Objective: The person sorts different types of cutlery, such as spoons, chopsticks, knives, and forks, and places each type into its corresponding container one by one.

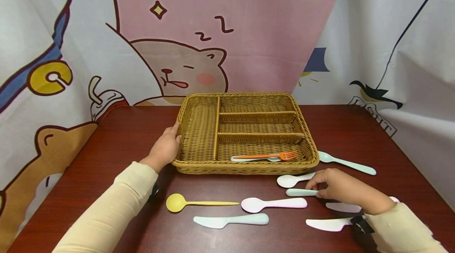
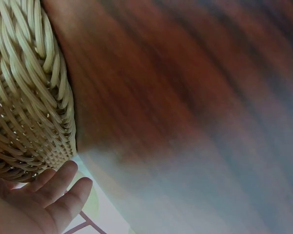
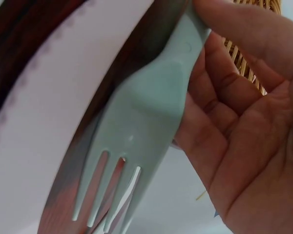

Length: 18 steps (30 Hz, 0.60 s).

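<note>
My right hand [image 1: 337,188] pinches a pale green fork [image 3: 149,102] by its handle, thumb on one side and fingers on the other. In the head view only the handle end shows past the fingers, low over the table. Just behind it lies a white spoon [image 1: 289,181], partly covered by the hand. My left hand [image 1: 165,148] rests with extended fingers against the left side of a divided wicker basket [image 1: 245,169]. The basket's front right compartment holds an orange fork [image 1: 263,156] on top of a pale green utensil [image 1: 249,159].
On the dark red table [image 1: 142,213] lie a yellow spoon [image 1: 175,203], a pinkish-white spoon [image 1: 254,205] and a pale green knife [image 1: 231,220]. White knife [image 1: 325,224] and another pale blade [image 1: 343,207] sit beneath the right forearm. A pale green spoon [image 1: 352,163] touches the basket's right corner.
</note>
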Each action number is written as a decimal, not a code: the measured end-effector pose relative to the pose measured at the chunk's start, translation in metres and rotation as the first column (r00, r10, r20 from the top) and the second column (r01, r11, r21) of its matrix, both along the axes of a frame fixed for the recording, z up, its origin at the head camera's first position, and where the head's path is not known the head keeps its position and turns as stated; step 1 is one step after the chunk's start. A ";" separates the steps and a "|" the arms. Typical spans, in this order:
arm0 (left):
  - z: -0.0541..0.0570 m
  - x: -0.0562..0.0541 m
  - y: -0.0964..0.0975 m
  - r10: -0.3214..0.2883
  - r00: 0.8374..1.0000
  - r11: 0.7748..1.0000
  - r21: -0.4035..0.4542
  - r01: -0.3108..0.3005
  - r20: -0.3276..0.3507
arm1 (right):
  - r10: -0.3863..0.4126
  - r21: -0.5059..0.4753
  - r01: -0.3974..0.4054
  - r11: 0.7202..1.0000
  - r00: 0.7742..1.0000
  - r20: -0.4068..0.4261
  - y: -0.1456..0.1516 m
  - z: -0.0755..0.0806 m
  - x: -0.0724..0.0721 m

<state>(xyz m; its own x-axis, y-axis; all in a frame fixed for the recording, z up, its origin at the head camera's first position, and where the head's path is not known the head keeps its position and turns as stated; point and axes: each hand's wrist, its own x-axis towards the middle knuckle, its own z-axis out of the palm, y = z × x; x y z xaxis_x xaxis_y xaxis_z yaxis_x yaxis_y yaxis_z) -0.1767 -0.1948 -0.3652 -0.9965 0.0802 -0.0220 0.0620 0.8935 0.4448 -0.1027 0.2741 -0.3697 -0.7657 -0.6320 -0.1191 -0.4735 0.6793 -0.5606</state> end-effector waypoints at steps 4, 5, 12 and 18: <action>-0.001 0.000 0.000 0.002 1.000 1.000 0.001 -0.002 0.005 | 0.010 0.000 -0.010 1.000 1.000 -0.003 0.000 0.000 -0.001; -0.001 0.000 0.000 0.002 1.000 1.000 0.001 -0.002 0.006 | 0.013 0.003 -0.013 1.000 1.000 -0.005 0.001 0.001 -0.001; -0.001 -0.001 0.000 0.003 1.000 1.000 -0.005 -0.003 0.006 | 0.007 0.024 -0.006 1.000 0.999 -0.049 0.003 0.009 -0.003; -0.001 -0.001 -0.001 0.004 1.000 1.000 0.003 -0.004 0.012 | -0.039 0.025 0.040 0.999 0.999 -0.025 0.001 0.021 -0.003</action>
